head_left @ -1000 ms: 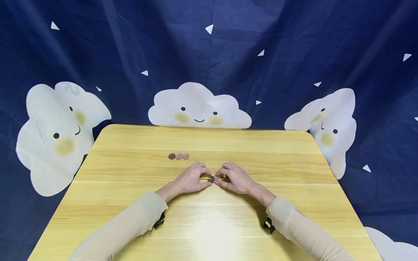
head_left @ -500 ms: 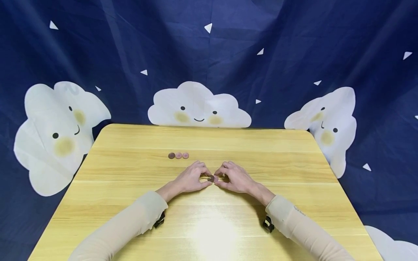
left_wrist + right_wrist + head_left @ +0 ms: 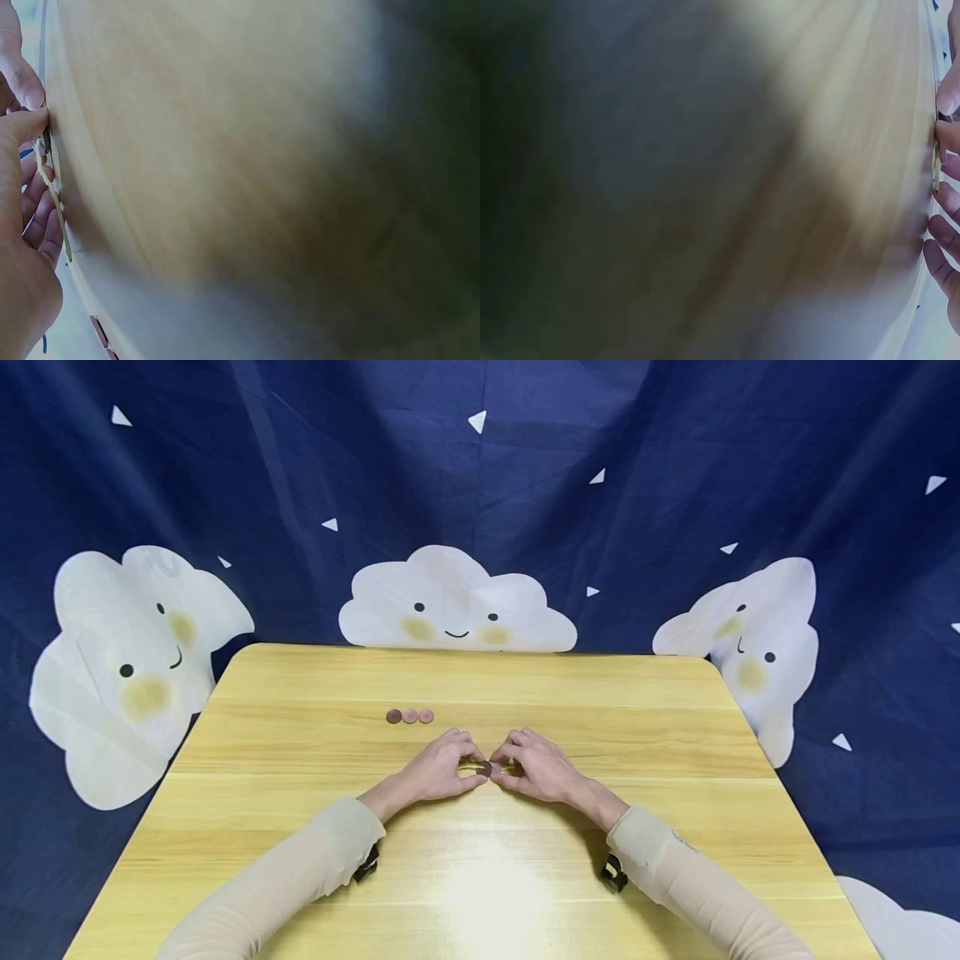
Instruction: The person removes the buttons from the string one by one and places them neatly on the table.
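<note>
Pinching a dark button (image 3: pixel 484 769) between thumb and curved fingers, the left hand (image 3: pixel 441 767) faces the right hand (image 3: pixel 543 768), whose fingers likewise pinch a pink button (image 3: pixel 496 770) just beside.

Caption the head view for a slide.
Left hand and right hand pinch a dark disc and a pinkish disc at a wooden table, with three discs lined up beyond.
</note>
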Demonstrator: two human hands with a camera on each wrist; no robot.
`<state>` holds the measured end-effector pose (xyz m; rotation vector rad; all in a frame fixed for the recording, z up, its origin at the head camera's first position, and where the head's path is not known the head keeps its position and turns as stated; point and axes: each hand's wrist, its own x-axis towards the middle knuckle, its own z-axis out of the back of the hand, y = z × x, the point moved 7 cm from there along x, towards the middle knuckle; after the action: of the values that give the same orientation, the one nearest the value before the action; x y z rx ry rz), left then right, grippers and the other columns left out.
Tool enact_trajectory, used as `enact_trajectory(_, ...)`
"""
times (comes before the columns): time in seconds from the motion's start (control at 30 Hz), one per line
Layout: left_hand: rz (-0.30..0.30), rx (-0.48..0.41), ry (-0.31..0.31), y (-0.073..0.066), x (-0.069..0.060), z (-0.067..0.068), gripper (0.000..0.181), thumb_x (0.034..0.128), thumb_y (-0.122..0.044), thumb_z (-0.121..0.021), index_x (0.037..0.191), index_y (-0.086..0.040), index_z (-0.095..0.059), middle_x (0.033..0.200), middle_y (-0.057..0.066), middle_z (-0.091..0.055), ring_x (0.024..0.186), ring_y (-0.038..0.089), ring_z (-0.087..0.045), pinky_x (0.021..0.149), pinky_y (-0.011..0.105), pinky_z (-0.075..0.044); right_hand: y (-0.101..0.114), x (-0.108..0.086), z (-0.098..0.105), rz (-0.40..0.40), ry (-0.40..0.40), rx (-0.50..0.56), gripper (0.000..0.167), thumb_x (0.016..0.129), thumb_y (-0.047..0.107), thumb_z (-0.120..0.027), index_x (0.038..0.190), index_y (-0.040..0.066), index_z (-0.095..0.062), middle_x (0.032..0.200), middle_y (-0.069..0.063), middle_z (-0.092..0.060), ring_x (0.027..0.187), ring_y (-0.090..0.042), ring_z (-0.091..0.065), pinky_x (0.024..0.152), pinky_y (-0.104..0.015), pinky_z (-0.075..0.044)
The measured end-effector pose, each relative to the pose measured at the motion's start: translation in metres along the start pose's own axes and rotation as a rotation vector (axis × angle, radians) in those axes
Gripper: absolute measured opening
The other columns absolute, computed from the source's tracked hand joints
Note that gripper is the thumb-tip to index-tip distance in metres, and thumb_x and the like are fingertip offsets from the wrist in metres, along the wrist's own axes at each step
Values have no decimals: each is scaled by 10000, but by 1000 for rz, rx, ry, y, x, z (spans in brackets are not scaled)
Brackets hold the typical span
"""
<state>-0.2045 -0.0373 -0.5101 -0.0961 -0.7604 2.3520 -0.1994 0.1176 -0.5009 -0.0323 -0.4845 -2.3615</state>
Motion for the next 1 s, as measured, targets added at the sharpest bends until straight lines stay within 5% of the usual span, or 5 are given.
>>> enact_trajectory(1.0, 22, -3, -59, 11, -12, 12, 258, 875, -345, -833, 1070, -190, -765, 1073, -55, -716, 1075, 134, -643, 1012, 373, -566, 0, 1, 0, -36, 24, 4, 232, 959, 428, -744, 1121, 264, -771, 976, 75, -650, 881, -82, -501, 765, -233, -440)
